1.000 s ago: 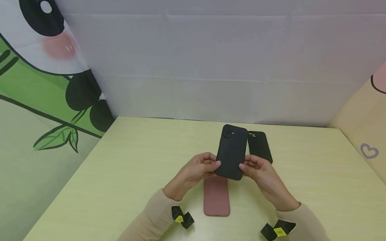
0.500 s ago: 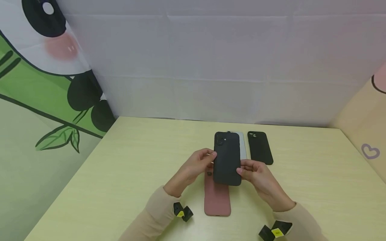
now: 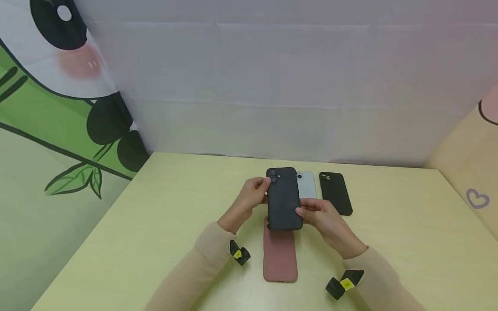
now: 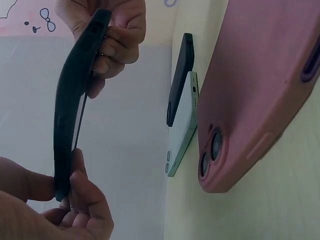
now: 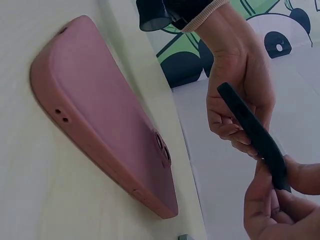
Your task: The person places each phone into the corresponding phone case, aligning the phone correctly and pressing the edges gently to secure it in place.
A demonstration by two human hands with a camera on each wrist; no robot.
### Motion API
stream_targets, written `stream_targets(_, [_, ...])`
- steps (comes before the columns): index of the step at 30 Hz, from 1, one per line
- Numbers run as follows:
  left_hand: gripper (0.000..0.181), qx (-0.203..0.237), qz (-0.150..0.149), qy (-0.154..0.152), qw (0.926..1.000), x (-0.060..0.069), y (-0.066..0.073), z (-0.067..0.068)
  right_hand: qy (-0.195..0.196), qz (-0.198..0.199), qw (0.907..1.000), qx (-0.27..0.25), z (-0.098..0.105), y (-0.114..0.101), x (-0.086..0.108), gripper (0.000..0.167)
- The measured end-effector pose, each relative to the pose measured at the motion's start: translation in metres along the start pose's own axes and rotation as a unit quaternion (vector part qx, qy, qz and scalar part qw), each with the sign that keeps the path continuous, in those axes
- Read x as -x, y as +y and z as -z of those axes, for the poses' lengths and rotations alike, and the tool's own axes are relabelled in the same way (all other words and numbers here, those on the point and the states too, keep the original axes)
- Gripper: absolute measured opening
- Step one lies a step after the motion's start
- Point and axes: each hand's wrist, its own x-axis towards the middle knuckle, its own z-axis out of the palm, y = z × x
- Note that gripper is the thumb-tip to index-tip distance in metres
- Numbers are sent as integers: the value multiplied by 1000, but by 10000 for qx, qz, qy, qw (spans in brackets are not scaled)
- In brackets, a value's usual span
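Observation:
Between both hands a black phone case [image 3: 285, 199] is held up above the table, its camera-cutout side toward the head camera. My left hand [image 3: 250, 198] pinches its upper left edge, thumb in front. Lower down, my right hand [image 3: 326, 221] pinches the right edge. From the side, in the left wrist view, the case [image 4: 67, 107] looks bowed, and a thin pale strip shows along its inner side; whether a phone sits fully in it I cannot tell. Under it lies a phone in a pink case [image 3: 280, 259], back up, its top end partly covered in the head view.
Behind the held case, a pale phone [image 3: 307, 185] lies on the table [image 3: 186, 194], partly hidden. To its right lies another black phone case [image 3: 335, 193]. A white backdrop [image 3: 249, 86] stands along the table's far edge.
Both hands have carried the black case leftward, lowering it at first and then lifting it slightly. My left hand's grip now sits higher on its edge. The pale phone behind has come into view.

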Motion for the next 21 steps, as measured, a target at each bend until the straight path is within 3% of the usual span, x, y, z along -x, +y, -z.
stream_targets(6, [35,121,247,441,9986,-22,3,2,146,110,9998,18,-2,-4,-18,44])
stream_targets(13, [37,360,596,853,9939,-45,-1,7,491,422,9959,639,-8,1,-36,45])
stream_targets(21, [37,231,865,781,9929,-62,-6,8,297,425,9884,1429,-9,9,-52,55])
